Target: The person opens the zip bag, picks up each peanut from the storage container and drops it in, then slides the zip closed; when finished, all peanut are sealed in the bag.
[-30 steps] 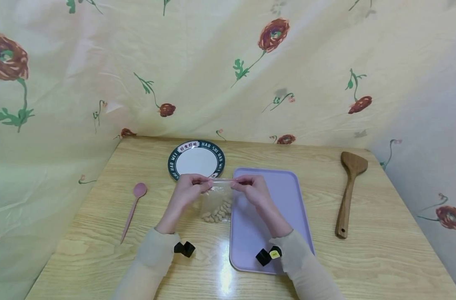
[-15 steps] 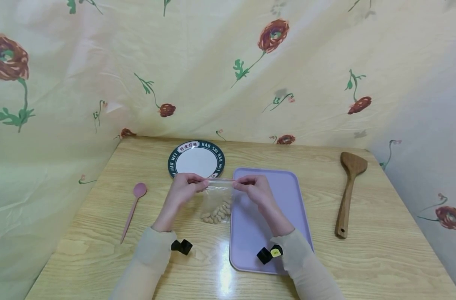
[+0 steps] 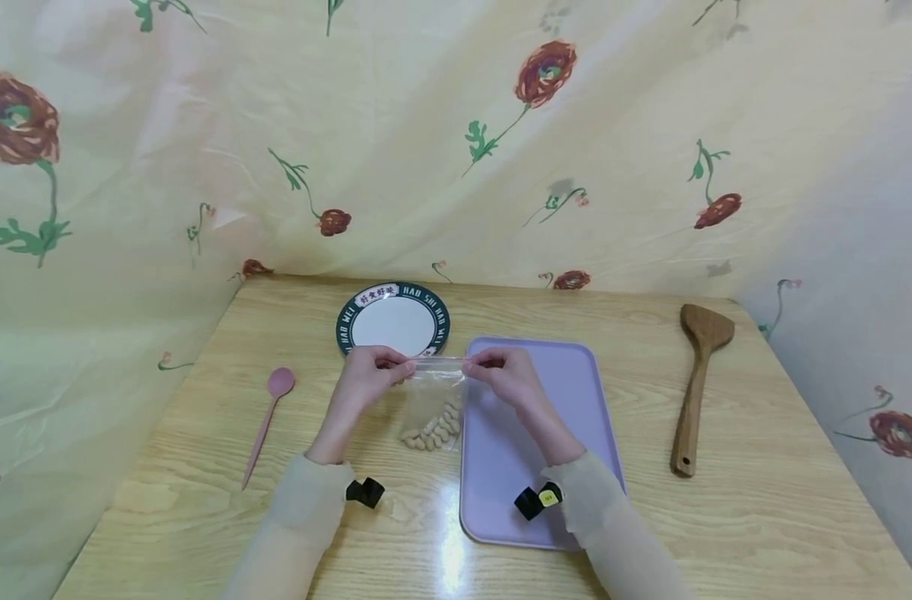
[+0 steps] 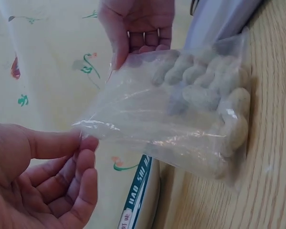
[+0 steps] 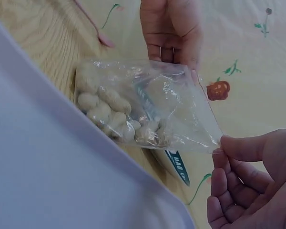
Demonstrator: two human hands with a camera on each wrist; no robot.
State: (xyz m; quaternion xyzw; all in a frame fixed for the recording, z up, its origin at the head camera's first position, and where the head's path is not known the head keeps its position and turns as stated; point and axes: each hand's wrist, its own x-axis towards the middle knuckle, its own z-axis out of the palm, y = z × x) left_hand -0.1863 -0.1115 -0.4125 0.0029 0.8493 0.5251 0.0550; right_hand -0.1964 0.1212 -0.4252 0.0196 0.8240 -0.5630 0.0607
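A clear zip bag (image 3: 432, 396) of unshelled peanuts (image 5: 105, 107) hangs upright between both hands, its reddish zip edge stretched level at the top. My left hand (image 3: 368, 375) pinches the top left corner between thumb and forefinger. At the opposite corner my right hand (image 3: 507, 375) pinches the same edge the same way. The peanuts lie heaped along the bottom of the bag, close over the wooden table. In the left wrist view the left hand's other fingers (image 4: 78, 186) curl loosely below the pinch.
A lilac tray (image 3: 493, 508) lies right of the bag, under the right forearm. Behind the left hand is a round plate (image 3: 396, 321) with a dark green rim. A pink spoon (image 3: 279, 382) rests at the left, a wooden spatula (image 3: 699, 358) at the right.
My left hand has shifted slightly left and the bag's top edge has drawn straighter. The right hand stays almost in place, and both keep their pinch.
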